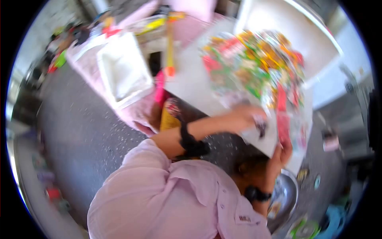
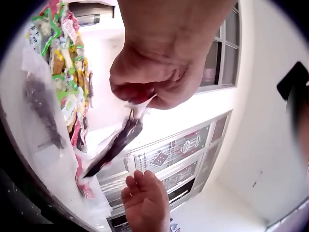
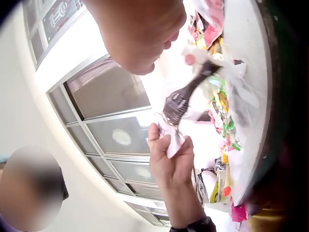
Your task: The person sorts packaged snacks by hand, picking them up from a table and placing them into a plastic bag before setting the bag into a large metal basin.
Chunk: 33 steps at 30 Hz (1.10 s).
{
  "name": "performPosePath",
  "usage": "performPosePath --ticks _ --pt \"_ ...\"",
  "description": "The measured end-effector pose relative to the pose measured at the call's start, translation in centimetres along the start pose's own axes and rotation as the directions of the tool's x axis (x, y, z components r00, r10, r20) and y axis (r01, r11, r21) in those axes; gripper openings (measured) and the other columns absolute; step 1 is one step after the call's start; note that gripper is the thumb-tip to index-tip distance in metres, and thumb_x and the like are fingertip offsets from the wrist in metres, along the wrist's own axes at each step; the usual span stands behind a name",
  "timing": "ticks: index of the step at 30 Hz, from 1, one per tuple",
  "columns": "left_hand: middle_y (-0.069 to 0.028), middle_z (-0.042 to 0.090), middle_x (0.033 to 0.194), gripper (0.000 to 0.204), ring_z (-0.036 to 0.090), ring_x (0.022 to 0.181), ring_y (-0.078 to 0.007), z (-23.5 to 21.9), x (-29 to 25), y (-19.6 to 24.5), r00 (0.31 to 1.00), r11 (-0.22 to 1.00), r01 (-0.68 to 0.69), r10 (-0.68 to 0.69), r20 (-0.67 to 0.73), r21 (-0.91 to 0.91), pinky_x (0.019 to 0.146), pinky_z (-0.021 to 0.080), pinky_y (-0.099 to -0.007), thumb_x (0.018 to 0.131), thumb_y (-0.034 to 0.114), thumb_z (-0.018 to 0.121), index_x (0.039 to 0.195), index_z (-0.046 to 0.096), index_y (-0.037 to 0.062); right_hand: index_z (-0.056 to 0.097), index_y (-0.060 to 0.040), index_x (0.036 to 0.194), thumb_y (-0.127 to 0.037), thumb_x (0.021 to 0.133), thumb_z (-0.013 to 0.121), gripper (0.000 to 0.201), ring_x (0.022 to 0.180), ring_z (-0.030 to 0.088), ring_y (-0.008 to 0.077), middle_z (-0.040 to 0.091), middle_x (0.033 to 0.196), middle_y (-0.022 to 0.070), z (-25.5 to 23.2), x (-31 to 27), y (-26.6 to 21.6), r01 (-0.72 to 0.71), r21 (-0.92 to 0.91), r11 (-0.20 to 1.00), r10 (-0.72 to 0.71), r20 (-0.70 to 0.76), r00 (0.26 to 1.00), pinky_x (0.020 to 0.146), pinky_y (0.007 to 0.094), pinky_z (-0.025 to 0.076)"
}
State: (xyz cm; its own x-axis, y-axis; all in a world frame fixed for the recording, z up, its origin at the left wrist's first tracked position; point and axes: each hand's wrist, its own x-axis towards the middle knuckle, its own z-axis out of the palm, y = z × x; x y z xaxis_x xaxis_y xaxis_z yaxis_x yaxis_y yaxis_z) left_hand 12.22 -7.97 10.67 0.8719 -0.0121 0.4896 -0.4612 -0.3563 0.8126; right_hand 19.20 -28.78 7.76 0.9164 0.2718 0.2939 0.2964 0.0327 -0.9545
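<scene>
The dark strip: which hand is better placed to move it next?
Probably the left hand: its fingers hold the dark strip by one end, while the right hand looks empty.
</scene>
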Motion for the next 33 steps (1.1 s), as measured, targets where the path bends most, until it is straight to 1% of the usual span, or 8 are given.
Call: performPosePath --ticks 3,5,10,15,20,21,25,33 --pt "-0.0125 0.056 0.087 0.022 0.052 0.081 -0.0296 0.9 -0.2 3.9 0.920 0.992 0.050 -0.090 0.383 0.113 0.067 0.040 -0.0371 0.070 0.012 0.048 0.091 0.053 0.0093 0.040 -0.0005 0.106 -0.003 0.074 0.052 0.034 0.082 0.043 0.0126 0.044 0.092 0.0054 -0.8 -0.2 -2.2 0.138 0.076 0.987 -0.153 0.246 0.957 0.069 0.0231 0.036" --pt "-0.0119 0.056 0.088 0.026 0.053 0.081 -0.0285 2.3 -0.2 4.7 0.826 0.993 -0.007 -0.059 0.561 0.115 0.066 0.040 -0.0362 0.068 0.010 0.049 0.094 0.054 0.0090 0.040 0.0011 0.104 -0.004 0.071 0.059 0.039 0.081 0.045 0.0128 0.045 0.093 0.0061 -2.5 0.4 -4.1 -0.155 0.125 0.980 0.011 0.740 0.672 0.070 0.0235 0.036" --pt "-0.0136 0.057 0.083 0.024 0.052 0.076 -0.0301 3.4 0.5 6.0 0.722 0.990 0.001 -0.097 0.685 0.139 0.064 0.039 -0.0374 0.070 0.011 0.045 0.092 0.054 0.0088 0.041 0.0014 0.103 0.001 0.069 0.060 0.039 0.081 0.049 0.0108 0.051 0.090 0.0053 -2.4 -0.2 -5.0 -0.360 -0.007 0.933 0.196 0.848 0.492 0.070 0.0223 0.040" --pt "-0.0118 0.057 0.081 0.022 0.053 0.075 -0.0271 3.8 0.2 5.6 0.822 0.997 0.054 -0.076 0.564 0.057 0.063 0.040 -0.0346 0.070 0.011 0.049 0.092 0.052 0.0065 0.048 -0.0014 0.097 0.004 0.071 0.053 0.027 0.060 0.050 0.0076 0.054 0.072 0.0035 -1.5 -1.8 -4.5 -0.280 -0.282 0.917 0.398 0.660 0.637 0.051 0.0190 0.040" --pt "-0.0068 0.051 0.094 0.040 0.047 0.086 -0.0121 3.6 -1.8 2.7 0.946 0.906 0.292 -0.227 0.231 -0.305 0.075 0.039 -0.0261 0.074 0.010 0.056 0.110 0.038 0.0007 0.051 -0.0008 0.079 -0.003 0.075 0.050 0.004 0.049 0.049 0.0098 0.054 0.061 0.0056 -2.9 -2.1 -3.5 -0.412 -0.077 0.908 0.383 0.551 0.741 0.044 0.0204 0.039" --pt "-0.0082 0.046 0.102 0.047 0.045 0.094 -0.0152 4.2 -2.0 1.6 0.909 0.674 0.405 -0.226 0.349 -0.618 0.082 0.037 -0.0289 0.074 0.010 0.057 0.114 0.034 0.0008 0.050 -0.0003 0.077 -0.002 0.074 0.050 0.003 0.049 0.049 0.0115 0.053 0.061 0.0068 -3.4 -2.0 -3.2 -0.459 0.027 0.888 0.384 0.506 0.772 0.044 0.0226 0.039" --pt "-0.0118 0.053 0.094 0.051 0.052 0.088 -0.0193 4.7 -3.7 2.5 0.673 0.678 0.662 -0.351 0.652 -0.319 0.074 0.041 -0.0297 0.073 0.012 0.057 0.116 0.032 0.0011 0.049 0.0024 0.084 -0.004 0.074 0.050 0.012 0.054 0.052 0.0147 0.054 0.067 0.0087 -3.8 -2.2 -5.0 -0.477 0.286 0.831 0.418 0.246 0.875 0.050 0.0250 0.043" --pt "-0.0073 0.059 0.076 0.031 0.055 0.069 -0.0161 5.6 -3.3 2.5 0.533 0.872 0.471 -0.403 0.744 0.134 0.063 0.041 -0.0282 0.071 0.015 0.055 0.097 0.046 0.0005 0.050 -0.0005 0.097 -0.005 0.074 0.055 0.024 0.075 0.052 0.0107 0.056 0.085 0.0045 -8.9 -2.8 -0.4 -0.563 0.067 0.824 0.366 0.695 0.619 0.066 0.0243 0.042"
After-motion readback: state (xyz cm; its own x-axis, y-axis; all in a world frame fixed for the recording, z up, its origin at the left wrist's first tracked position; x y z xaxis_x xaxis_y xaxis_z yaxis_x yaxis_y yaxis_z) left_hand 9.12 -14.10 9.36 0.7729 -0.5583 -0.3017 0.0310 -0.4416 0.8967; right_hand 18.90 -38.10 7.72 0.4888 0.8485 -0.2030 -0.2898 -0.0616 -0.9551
